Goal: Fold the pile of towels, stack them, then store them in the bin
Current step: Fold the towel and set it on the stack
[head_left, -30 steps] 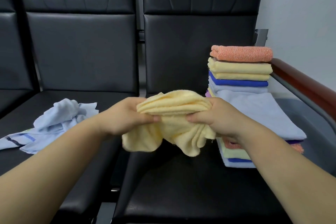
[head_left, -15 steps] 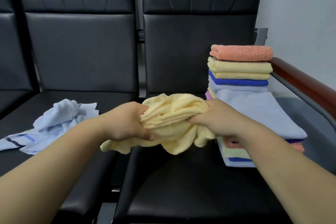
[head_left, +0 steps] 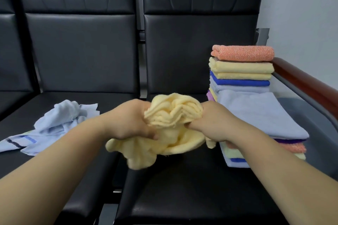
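Crumpled towels lie on the left seat; on the right seat, a tall stack stands behind, perhaps touching, a lower stack.

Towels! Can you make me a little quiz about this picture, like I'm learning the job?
1. True or false: the left hand and right hand both grip the yellow towel.
2. What lies on top of the tall stack? A) orange towel B) purple towel C) green towel
3. Fill in: the crumpled light blue towel lies on the seat to the person's ____.

Key: 1 true; 2 A; 3 left.
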Demonstrator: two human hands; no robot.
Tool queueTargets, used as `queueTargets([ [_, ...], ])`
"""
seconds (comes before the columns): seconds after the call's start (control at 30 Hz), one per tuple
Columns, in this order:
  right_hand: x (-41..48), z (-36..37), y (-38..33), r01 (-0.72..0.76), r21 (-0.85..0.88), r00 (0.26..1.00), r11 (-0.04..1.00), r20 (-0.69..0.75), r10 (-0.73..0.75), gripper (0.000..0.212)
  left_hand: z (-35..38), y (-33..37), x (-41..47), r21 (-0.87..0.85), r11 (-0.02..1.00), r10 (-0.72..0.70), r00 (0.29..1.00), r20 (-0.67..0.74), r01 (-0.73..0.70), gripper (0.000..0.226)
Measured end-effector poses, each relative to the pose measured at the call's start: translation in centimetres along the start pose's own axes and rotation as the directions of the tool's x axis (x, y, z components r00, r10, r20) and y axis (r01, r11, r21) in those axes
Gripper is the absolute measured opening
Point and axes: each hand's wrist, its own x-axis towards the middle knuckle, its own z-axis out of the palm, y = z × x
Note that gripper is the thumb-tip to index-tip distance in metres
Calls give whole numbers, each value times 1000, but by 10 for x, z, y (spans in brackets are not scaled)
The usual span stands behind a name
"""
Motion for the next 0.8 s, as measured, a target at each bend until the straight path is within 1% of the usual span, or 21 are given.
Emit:
queueTargets([
  [0.03, -2, -4, 1, -16, 151, 999, 988, -25, 20, 19, 1, -2, 1, 110, 993, -43, 999, -16, 44, 24],
  [0.07, -2, -6, 5, -35, 297, 998, 954, -46, 51, 15, 0, -4, 2, 117, 991, -62, 997, -50, 68, 23],
  [0.1, -4, -8, 7, -46, 414, 996, 909, -54, 75, 13, -2, -7, 3, 59, 996, -63, 994, -89, 69, 20],
  [0.17, -4, -9, 9, -31, 550, 998, 835, -25, 53, 13, -7, -11, 1, -231, 973, -47, 987, -154, 10, 9],
  [0.2, -3, -7, 11, -22, 598, 1000, 801, 6, 23, 19, -8, -12, 1, -390, 921, -45, 984, -173, -26, 5],
  [0.23, -3, -6, 10, -20, 631, 999, 776, 42, -8, 26, -8, -12, 1, -511, 858, -48, 981, -190, -57, 10],
  [0.27, -3, -6, 9, -17, 626, 996, 780, 80, -42, 31, -7, -11, 1, -599, 795, -49, 976, -212, -90, 19],
  [0.3, -5, -6, 7, -24, 571, 993, 820, 106, -45, 34, -6, -8, 2, -663, 737, -43, 971, -236, -128, 23],
  [0.37, -4, -3, 4, -28, 361, 995, 932, 103, -10, 39, -6, 1, 1, -724, 667, -27, 966, -258, -175, 26],
  [0.4, -2, -1, 5, -43, 244, 996, 969, 83, 23, 35, -6, 5, 0, -716, 676, -17, 968, -252, -174, 26],
  [0.43, -3, -1, 3, -49, 143, 998, 988, 47, 43, 26, -7, 7, -2, -656, 736, 5, 970, -242, -168, 25],
  [0.47, -1, 0, 1, -42, 24, 999, 999, 0, 42, 15, -8, 8, -4, -509, 848, 44, 976, -213, -149, 24],
  [0.5, -1, -1, -1, -31, -85, 999, 996, -47, 27, 9, -8, 8, -4, -286, 953, 63, 987, -148, -103, 23],
  [0.53, 1, 0, 0, -33, -175, 996, 984, -83, 19, 12, -6, 6, -4, -52, 998, 40, 996, -83, -44, 21],
  [0.57, 2, 0, 1, -35, -210, 994, 977, -112, 11, 17, -4, 4, -2, 112, 994, -3, 999, -46, 8, 19],
  [0.6, 3, -1, 3, -47, -182, 991, 982, -130, 23, 20, -2, 2, -1, 173, 984, -47, 998, -39, 53, 19],
  [0.63, 3, -2, 6, -59, -63, 990, 996, -133, 50, 21, -2, 1, 0, 166, 982, -80, 995, -62, 90, 21],
  [0.67, 2, -4, 8, -58, 110, 990, 992, -121, 71, 20, -4, -1, 0, 121, 986, -100, 990, -97, 112, 21],
  [0.73, -2, -5, 12, -46, 410, 996, 911, -54, 75, 14, -9, -4, -1, -76, 993, -104, 984, -147, 94, 13],
  [0.77, -2, -5, 13, -38, 484, 999, 874, -8, 48, 14, -11, -5, -3, -186, 980, -101, 982, -161, 70, 8],
  [0.8, -2, -3, 15, -34, 518, 999, 855, 35, 18, 19, -12, -6, -5, -280, 959, -98, 978, -182, 44, 9],
])
